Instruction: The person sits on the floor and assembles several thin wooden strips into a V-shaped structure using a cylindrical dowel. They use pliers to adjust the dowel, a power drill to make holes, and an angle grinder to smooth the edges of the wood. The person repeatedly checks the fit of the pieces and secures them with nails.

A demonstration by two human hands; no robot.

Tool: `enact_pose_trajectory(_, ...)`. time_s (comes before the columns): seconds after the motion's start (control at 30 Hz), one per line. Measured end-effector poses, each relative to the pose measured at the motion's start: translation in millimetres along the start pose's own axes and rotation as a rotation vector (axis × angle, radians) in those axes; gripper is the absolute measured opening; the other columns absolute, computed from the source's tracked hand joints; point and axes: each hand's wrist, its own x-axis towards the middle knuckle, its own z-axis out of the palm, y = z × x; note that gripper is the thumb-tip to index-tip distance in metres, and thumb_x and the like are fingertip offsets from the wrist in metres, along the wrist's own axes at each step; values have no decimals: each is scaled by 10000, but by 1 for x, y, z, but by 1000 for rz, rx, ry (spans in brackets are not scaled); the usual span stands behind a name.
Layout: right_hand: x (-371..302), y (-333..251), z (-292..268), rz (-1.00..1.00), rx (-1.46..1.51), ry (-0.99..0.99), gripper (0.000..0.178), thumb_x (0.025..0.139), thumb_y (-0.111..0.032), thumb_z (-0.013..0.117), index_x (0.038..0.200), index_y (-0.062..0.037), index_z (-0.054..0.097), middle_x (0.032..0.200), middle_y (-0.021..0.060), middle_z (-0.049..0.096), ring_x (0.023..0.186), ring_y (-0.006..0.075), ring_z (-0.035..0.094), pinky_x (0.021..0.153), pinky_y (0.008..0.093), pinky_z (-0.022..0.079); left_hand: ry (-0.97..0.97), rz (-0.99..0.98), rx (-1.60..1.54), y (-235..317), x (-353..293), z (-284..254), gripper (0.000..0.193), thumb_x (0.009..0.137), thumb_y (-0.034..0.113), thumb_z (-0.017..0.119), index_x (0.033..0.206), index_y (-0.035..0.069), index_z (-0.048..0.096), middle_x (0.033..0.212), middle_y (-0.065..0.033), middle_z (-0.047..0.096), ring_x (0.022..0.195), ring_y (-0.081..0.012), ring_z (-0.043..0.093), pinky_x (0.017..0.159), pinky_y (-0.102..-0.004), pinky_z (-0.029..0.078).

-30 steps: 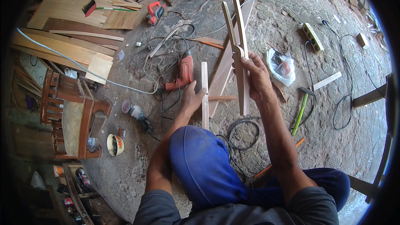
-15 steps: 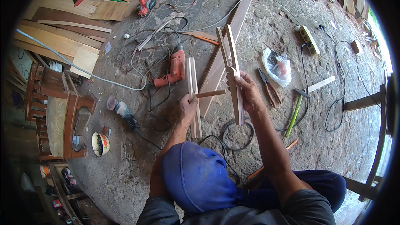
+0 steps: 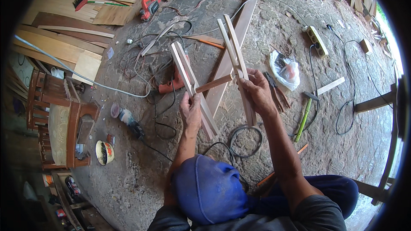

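Note:
My left hand [image 3: 190, 108] is closed around a slotted wooden piece [image 3: 184, 67] made of paired pale slats, held at a slant. From its middle juts a short brown wooden crossbar [image 3: 214, 83]. The crossbar's right end reaches the second slotted wooden piece [image 3: 230, 45], gripped in my right hand [image 3: 257, 90]; whether it sits in that piece or only touches it I cannot tell. Both pieces are held above the floor. A long wooden board [image 3: 227, 66] lies beneath them, and a red-orange power drill [image 3: 172, 82] is partly hidden behind the left piece.
An angle grinder [image 3: 130, 122] and a patterned bowl [image 3: 104, 152] lie to the left. Pliers [image 3: 277, 92], a white plastic bag [image 3: 286, 70], a green-handled hammer [image 3: 305, 117] and a power strip [image 3: 317, 42] lie right. Cables cross the floor; a red planer [image 3: 149, 7] lies farther away.
The left piece has tilted, its top swinging left, and its crossbar's right end has risen to the right piece. The right piece has moved slightly up and left at its top.

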Motion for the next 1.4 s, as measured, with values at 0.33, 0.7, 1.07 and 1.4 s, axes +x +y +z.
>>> enact_pose_trajectory(0.33,-4,-21,4,-127,-411,37,399,950,-92,703,1314,-18,559,1127,122,693,1004,156,640,890,317,528,-5,23,14,12,-7,8,153,1026,119,599,1132,16,636,938,12,600,848,-69,493,740,-258,435)
enact_pose_trajectory(0.7,-3,-23,-3,-122,-368,41,403,947,-91,709,1317,-16,569,1139,131,705,1005,151,644,888,314,531,-42,-96,-142,-9,-8,15,225,1033,116,597,1242,34,617,1049,-6,634,927,-89,554,830,-278,474)
enact_pose_trajectory(1.07,-9,-25,7,-222,-561,61,377,936,-104,732,1277,-18,597,1087,109,712,963,160,665,859,326,547,1,-177,-219,-34,-15,22,231,1053,151,579,1253,37,595,1113,-26,621,980,-94,544,861,-281,464)
enact_pose_trajectory(1.4,-18,-37,26,-226,-777,71,331,938,-84,729,1252,-61,628,950,5,623,858,80,565,770,267,478,-21,-183,-326,-36,-17,23,178,1055,123,568,1209,41,597,1085,-1,593,983,-71,526,888,-262,452)
